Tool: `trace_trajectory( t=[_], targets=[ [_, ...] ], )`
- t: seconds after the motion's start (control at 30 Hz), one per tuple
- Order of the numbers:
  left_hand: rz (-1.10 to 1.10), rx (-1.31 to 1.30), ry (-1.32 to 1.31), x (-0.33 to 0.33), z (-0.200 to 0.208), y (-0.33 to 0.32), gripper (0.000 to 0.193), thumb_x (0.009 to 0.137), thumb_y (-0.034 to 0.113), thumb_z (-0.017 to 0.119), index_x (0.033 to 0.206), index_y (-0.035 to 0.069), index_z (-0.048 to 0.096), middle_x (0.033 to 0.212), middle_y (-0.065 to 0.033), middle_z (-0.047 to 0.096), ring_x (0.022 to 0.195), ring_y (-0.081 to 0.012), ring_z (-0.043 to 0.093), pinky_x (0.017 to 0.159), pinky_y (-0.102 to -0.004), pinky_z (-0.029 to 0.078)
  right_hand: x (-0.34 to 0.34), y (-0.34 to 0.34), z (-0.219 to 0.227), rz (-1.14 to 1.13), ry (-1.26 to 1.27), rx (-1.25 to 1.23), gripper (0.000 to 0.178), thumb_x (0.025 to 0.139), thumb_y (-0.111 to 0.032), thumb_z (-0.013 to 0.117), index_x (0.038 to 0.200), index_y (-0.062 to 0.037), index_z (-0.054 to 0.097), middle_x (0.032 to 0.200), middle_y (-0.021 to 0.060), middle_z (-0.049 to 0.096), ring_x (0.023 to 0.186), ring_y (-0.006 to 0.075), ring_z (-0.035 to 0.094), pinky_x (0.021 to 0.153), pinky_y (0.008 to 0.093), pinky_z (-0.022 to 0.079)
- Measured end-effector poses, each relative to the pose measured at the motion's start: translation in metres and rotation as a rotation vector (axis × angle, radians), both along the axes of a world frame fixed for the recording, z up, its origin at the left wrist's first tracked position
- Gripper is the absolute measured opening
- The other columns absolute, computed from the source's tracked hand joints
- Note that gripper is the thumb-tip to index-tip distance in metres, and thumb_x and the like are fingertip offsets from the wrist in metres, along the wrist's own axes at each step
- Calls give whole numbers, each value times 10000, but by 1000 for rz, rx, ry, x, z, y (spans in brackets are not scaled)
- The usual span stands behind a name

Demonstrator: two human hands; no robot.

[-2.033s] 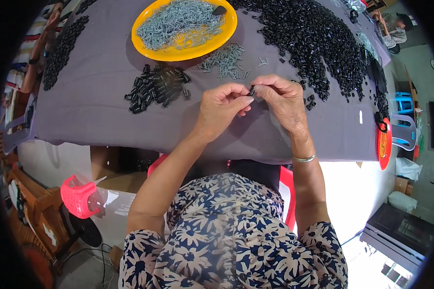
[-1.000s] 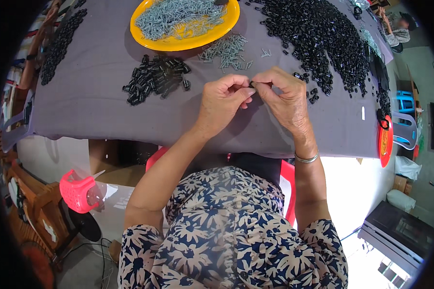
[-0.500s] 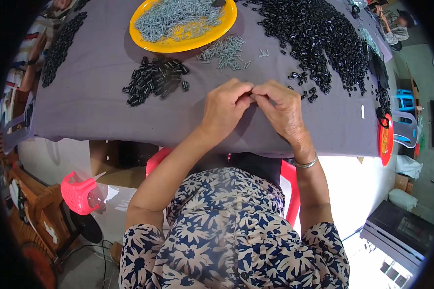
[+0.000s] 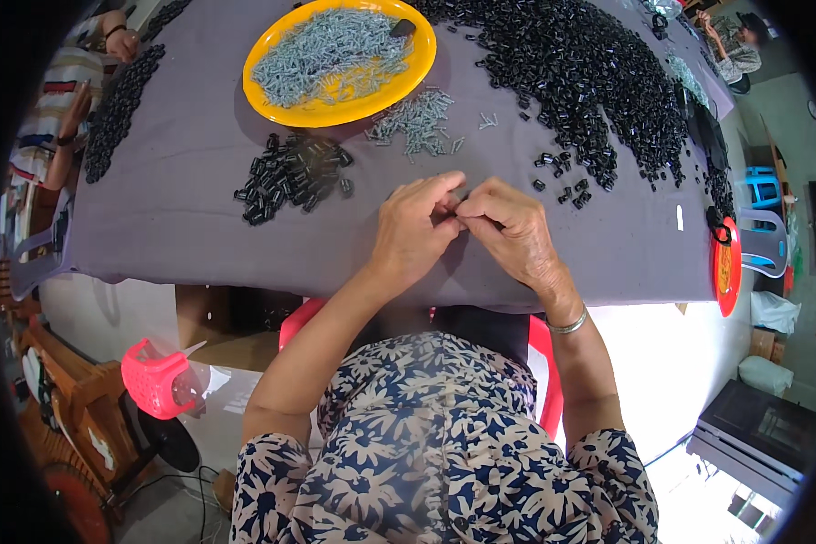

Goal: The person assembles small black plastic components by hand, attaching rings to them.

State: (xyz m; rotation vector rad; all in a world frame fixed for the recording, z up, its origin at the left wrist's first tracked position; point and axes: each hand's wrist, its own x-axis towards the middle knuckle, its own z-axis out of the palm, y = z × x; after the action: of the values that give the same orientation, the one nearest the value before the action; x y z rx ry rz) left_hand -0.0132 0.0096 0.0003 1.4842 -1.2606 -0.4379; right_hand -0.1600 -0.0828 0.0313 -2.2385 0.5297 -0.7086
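My left hand (image 4: 412, 228) and my right hand (image 4: 514, 234) meet above the near part of the cloth-covered table (image 4: 190, 238). Thumbs and fingers of both are pinched together around something very small, mostly hidden between the fingertips. Ahead and to the left of them lies a small heap of short black cylindrical pieces (image 4: 281, 181). Beyond the hands is a loose pile of small grey screws (image 4: 417, 122). A yellow plate (image 4: 322, 116) behind it carries many more screws (image 4: 326, 59). Several black pieces (image 4: 567, 172) lie just past my right hand.
A large heap of black pieces (image 4: 598, 82) spreads over the far right, and another dark heap (image 4: 118, 118) runs along the left edge. A person (image 4: 63, 118) sits at left, another (image 4: 734, 45) far right. A red plate (image 4: 726, 267) hangs at the right edge.
Both hands have come slightly nearer and to the left in the picture, still pinched together. The left fingers have lifted and spread a little. The whole view has shifted slightly.
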Motion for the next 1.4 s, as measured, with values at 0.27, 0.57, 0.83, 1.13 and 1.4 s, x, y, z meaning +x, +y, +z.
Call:
trace_trajectory(
  t=[0.27,0.57,0.83,1.13,1.4],
  targets=[
    [-20,81,-74,1,4,0,464,715,62,743,1169,101,654,820,-51,681,759,-253,649,744,-383,471,7,3,-9,-187,-33,528,138,804,-84,776,869,-21,672,692,25,616,593,84,549,557,266,451],
    [-57,135,-32,2,3,0,494,721,34,715,1208,93,658,855,-68,683,781,-282,634,765,-396,494,10,-11,26,-139,362,907,235,897,-238,728,819,-62,592,668,12,602,412,58,524,322,204,367],
    [-156,179,-44,13,0,-2,596,706,-38,730,1282,60,613,841,-65,679,789,-163,640,747,-297,516,12,-8,19,-140,379,840,216,908,-208,693,841,-55,555,657,22,590,406,77,535,328,214,398],
    [-223,167,37,15,-3,-3,684,757,-25,764,1390,28,514,893,-56,679,802,-123,625,768,-281,514,7,-12,14,-89,346,858,241,889,-214,705,799,-39,566,627,47,617,452,114,595,372,257,471],
    [-155,70,-69,17,-2,-3,500,772,10,750,1252,39,610,884,-82,686,761,-199,640,740,-315,518,-5,15,1,-234,148,675,190,924,-195,678,867,-22,624,645,20,608,473,85,572,397,237,448]
  ],
)
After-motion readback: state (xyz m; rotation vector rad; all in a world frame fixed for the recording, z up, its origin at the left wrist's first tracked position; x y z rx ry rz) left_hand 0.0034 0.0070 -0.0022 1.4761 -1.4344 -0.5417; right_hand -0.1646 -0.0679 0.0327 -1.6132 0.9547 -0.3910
